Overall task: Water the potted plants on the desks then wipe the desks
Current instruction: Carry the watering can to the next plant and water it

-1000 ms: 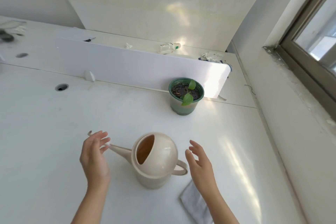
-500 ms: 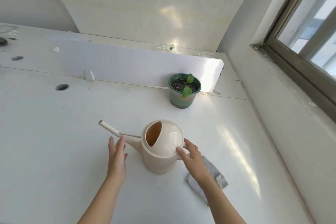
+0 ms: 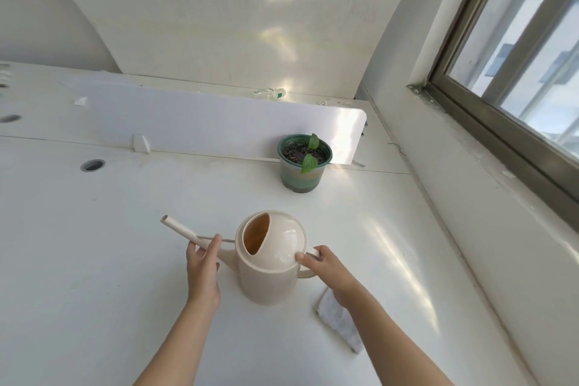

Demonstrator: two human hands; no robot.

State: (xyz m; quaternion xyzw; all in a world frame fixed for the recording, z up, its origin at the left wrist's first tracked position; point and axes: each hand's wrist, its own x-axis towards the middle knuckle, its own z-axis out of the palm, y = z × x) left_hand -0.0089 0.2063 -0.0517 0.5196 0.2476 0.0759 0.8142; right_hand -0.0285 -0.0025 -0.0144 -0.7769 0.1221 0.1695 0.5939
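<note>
**Both hands on the watering can, plant at the back of the desk**

White and glossy, the surface [image 3: 94, 260] fills most of the view and carries bright streaks of daylight from the metal-framed window [image 3: 517, 56] on the right. A round cable hole [image 3: 92, 165] is cut into it at the left. A low, matte white divider panel [image 3: 219, 122] with a rounded corner stands along its far edge, and a small clear bottle [image 3: 269, 92] lies beyond the panel.

The watering can [image 3: 269, 263] is upright in the near middle. It is smooth cream plastic with a domed top, an oval filling hole, and a long, thin, tube-shaped spout [image 3: 178, 227] slanting up to the left. Whether its base rests on the surface or is just raised cannot be told.

The left hand [image 3: 202, 273] grasps the spout near its root, with the thumb over the top and the fingers on the near side. The right hand [image 3: 329, 269] is curled round the loop handle, its thumb pressed against the edge of the dome.

The potted plant [image 3: 304, 163] stands well beyond the can, just in front of the panel. A few small green leaves rise from dark, crumbly soil in a round, tapered pot banded in green and tan.

A pale folded cloth [image 3: 340, 320] with a soft, nubby texture lies flat on the surface, partly under the right forearm.
</note>
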